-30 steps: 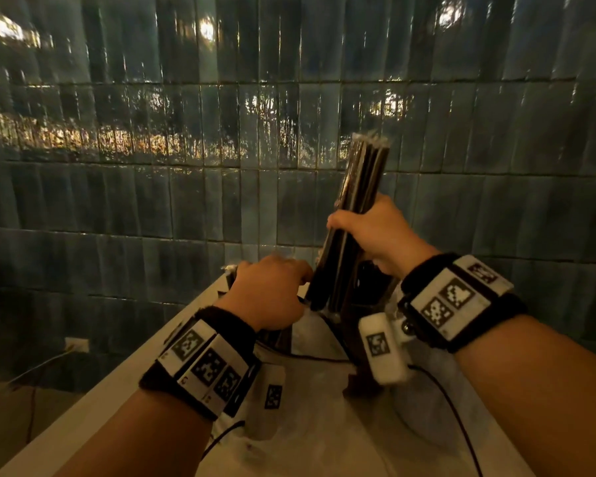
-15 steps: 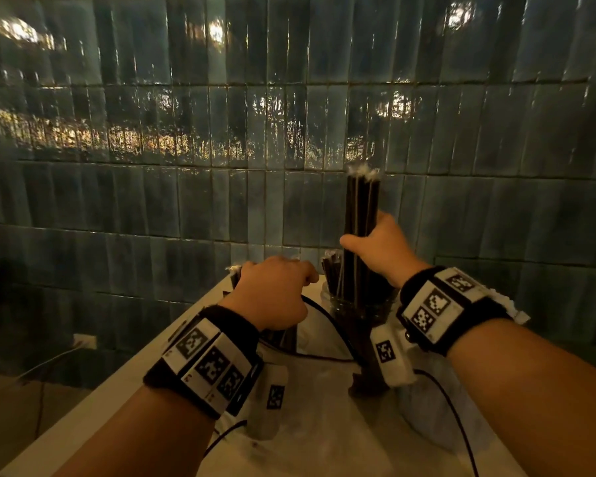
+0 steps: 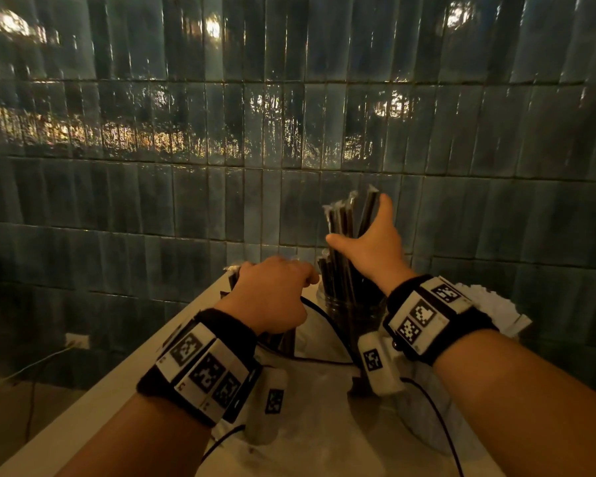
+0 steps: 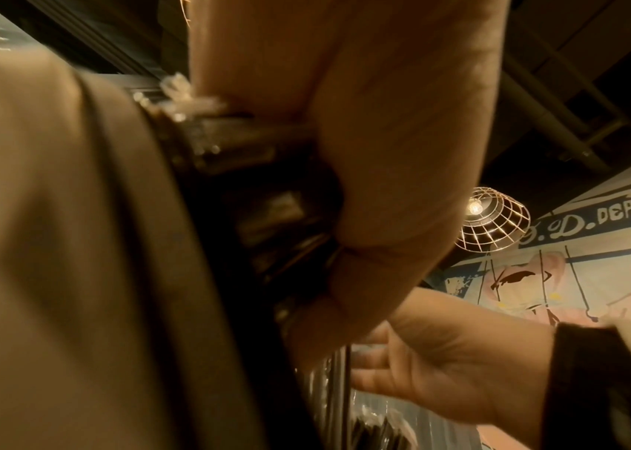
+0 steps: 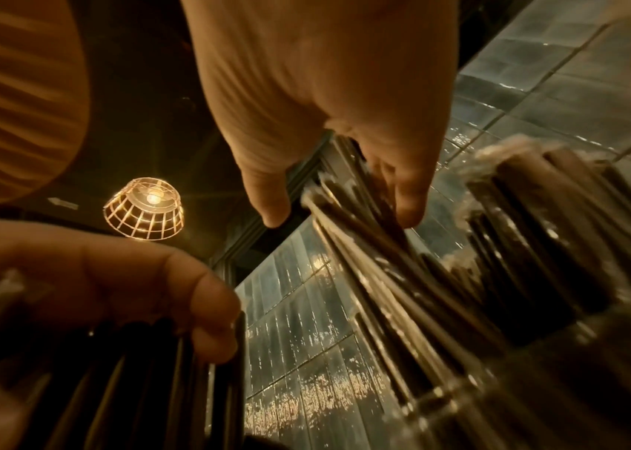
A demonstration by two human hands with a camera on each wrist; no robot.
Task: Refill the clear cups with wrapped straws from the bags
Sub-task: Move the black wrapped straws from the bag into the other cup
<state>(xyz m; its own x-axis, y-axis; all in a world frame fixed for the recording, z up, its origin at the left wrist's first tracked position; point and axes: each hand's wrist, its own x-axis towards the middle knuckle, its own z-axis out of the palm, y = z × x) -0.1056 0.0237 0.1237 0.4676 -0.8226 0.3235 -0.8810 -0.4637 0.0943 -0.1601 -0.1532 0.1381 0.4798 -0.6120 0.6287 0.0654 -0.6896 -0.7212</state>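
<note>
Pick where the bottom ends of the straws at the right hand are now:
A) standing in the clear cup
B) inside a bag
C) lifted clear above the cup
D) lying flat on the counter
A: the straws at the right hand stand upright with their bottom ends down in the clear cup.

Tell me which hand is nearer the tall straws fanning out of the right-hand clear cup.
Right. The right hand touches the tall straws; the left hand is beside them, lower, on another cup's straws.
</note>
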